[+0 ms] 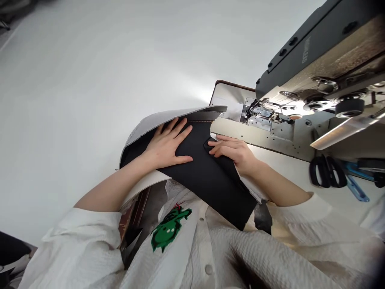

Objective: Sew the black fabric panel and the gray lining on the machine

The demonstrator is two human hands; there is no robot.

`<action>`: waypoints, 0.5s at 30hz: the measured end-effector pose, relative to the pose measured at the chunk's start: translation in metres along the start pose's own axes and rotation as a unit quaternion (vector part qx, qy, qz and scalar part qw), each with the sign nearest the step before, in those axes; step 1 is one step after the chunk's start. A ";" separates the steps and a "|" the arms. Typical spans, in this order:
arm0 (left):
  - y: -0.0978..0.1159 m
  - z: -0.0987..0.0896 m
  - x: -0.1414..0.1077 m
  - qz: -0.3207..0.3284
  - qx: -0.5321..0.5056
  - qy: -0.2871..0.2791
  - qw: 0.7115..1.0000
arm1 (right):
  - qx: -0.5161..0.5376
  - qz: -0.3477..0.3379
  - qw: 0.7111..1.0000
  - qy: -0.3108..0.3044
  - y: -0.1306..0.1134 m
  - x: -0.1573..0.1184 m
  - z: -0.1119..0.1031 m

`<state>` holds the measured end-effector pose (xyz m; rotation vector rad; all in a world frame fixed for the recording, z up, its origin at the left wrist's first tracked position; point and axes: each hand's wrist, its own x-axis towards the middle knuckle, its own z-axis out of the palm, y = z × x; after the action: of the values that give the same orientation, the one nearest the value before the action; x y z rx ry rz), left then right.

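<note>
The black fabric panel point(207, 176) hides its own lower layers; left hand point(167, 146) lies flat, fingers spread, right hand point(233, 150) presses fingertips down, uncurled, near the sewing machine point(319, 88).

Matt black fabric point(207, 176) w/ grey mesh backing point(144, 128); sewing machine point(300, 116) brushed metal.

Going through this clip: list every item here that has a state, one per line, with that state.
black material: lying flat, hanging over the table edge toward the person
grey material: folded back, curled up at its edge
left hand: flat, fingers spread, pressing the black material
right hand: fingers down on the black material
sewing machine: lit at the needle area; running or not cannot be told
scissors: lying on the table, blades hidden
</note>
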<state>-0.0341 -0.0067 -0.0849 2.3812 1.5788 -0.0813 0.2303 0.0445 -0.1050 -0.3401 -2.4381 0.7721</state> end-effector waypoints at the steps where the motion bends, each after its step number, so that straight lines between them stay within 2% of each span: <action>1: -0.001 0.000 0.001 -0.003 0.004 0.002 1.000 | -0.012 0.003 1.000 -0.004 0.001 -0.002 0.000; 3: -0.003 0.000 0.003 -0.014 0.018 0.014 1.000 | -0.055 0.022 0.998 -0.025 0.004 -0.006 -0.002; 5: -0.005 0.001 0.006 -0.028 0.037 0.032 0.998 | -0.122 0.070 0.989 -0.051 0.005 -0.013 -0.006; 8: -0.005 0.007 0.004 -0.039 0.065 0.060 0.995 | -0.229 0.159 0.960 -0.024 -0.009 -0.036 -0.015; 11: -0.010 0.013 -0.006 -0.020 0.085 0.083 0.993 | -0.286 0.162 0.942 0.065 -0.042 -0.084 -0.015; 13: -0.018 0.013 -0.012 0.007 0.090 0.096 0.991 | -0.281 0.127 0.946 0.097 -0.068 -0.129 0.000; 15: -0.024 0.009 -0.010 0.043 0.091 0.090 0.991 | -0.242 0.144 0.955 0.089 -0.093 -0.182 0.024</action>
<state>-0.0592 -0.0094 -0.0960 2.6604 1.6062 0.0097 0.3582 -0.1113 -0.1447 -0.9280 -2.4046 0.2240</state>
